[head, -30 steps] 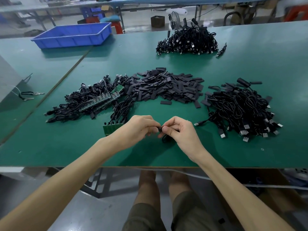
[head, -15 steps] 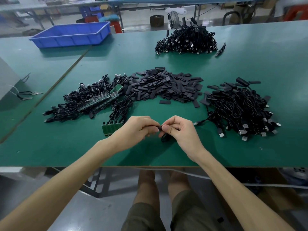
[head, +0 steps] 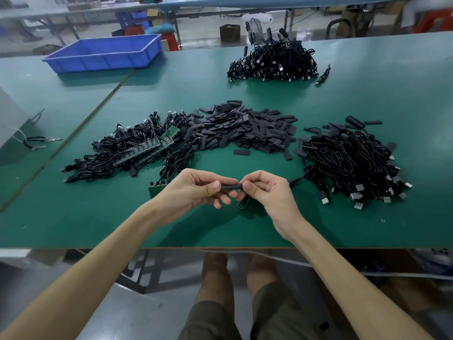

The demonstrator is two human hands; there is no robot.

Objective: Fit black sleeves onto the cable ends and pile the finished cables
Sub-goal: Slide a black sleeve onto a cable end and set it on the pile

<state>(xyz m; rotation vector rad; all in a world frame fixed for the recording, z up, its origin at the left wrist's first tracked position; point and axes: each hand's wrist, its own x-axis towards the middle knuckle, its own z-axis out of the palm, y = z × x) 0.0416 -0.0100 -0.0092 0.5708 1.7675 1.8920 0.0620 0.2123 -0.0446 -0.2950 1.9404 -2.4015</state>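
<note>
Holding: your left hand [head: 191, 190] and right hand [head: 267, 192] meet over the near part of the green table [head: 73, 217]. Each pinches one end of a black sleeve [head: 231, 186] that lies level between them.
Left hand: your thumb lies on top of the sleeve's left end with the forefinger curled behind it. The other fingers curl loosely underneath.
Right hand: your thumb and forefinger pinch the sleeve's right end, and the remaining fingers fold toward the palm.
Cable: a thin black cable loop [head: 245, 203] hangs below your right fingers. You cannot tell whether its end sits inside the sleeve.
Board: a small green circuit board [head: 154, 191] lies on the table, partly hidden behind your left hand.
Loose sleeves: a heap of flat black sleeves [head: 245, 128] sits mid-table beyond your hands. A single sleeve [head: 241, 151] lies just apart at its near edge.
Left pile: black cables tangled with green board strips [head: 117, 155] touch the heap's left side.
Right pile: a mound of black cables [head: 350, 163] shows silver USB plugs along its near side, and one cable trails from it toward your right hand.
Far pile: another mound of cables [head: 274, 62] sits well back on the table.
Tray: a blue plastic tray [head: 103, 51] stands at the far left.
</note>
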